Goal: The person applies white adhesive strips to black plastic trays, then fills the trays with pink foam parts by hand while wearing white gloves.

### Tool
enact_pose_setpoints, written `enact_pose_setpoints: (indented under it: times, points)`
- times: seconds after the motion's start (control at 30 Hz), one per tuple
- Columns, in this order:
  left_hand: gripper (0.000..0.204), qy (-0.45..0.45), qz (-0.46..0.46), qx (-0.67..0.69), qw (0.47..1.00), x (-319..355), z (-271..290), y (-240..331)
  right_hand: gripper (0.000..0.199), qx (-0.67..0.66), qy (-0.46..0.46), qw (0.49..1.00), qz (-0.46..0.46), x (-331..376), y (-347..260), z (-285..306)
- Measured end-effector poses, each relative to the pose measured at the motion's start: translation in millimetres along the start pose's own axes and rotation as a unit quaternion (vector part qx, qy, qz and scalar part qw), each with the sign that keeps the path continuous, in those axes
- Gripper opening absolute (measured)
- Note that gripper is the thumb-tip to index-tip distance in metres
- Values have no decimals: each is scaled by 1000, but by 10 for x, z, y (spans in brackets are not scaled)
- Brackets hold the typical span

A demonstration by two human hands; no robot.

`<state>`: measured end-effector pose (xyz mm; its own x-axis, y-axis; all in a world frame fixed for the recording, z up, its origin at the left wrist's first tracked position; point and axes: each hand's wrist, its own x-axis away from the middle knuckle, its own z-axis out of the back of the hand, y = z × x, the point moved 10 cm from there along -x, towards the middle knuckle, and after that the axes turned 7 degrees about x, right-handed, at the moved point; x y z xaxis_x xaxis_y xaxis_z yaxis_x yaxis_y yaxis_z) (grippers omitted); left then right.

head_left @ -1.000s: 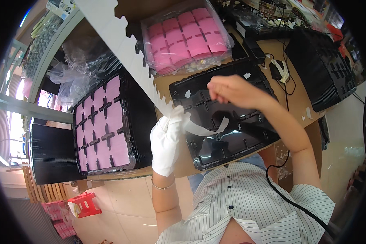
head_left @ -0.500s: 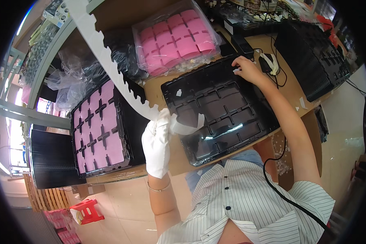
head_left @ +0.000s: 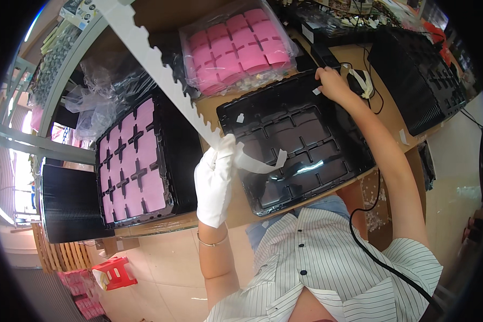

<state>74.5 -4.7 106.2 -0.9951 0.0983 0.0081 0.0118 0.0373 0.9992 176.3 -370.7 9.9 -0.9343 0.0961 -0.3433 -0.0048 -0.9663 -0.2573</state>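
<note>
— What has changed in the last second?

— The right hand left the middle of the black tray for its far corner, fingertips pressed on a small white label, I think.

— And the other?

— The gloved left hand pinches the white notched strip, which rises up and away from the grip. Keep it taut, press labels flat.

— Around?

— Wooden bench; pink foam tray left of the grip, bagged pink foam beyond.
</note>
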Motion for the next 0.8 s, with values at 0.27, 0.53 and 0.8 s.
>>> enact_pose_setpoints:
  times: [0.27, 0.53, 0.8]
  points:
    - [27, -28, -31, -37, 998, -34, -26, -66, 20, -483, -255, 829, 122, 833, -2542, 740]
    - [19, -32, -161, -87, 983, -40, -39, 555, 18, -568, -253, 776, 105, 961, -2551, 756]
    - [25, -52, -87, -5, 995, 51, -67, 431, 20, -242, 192, 872, 380, 1182, -2771, 1409]
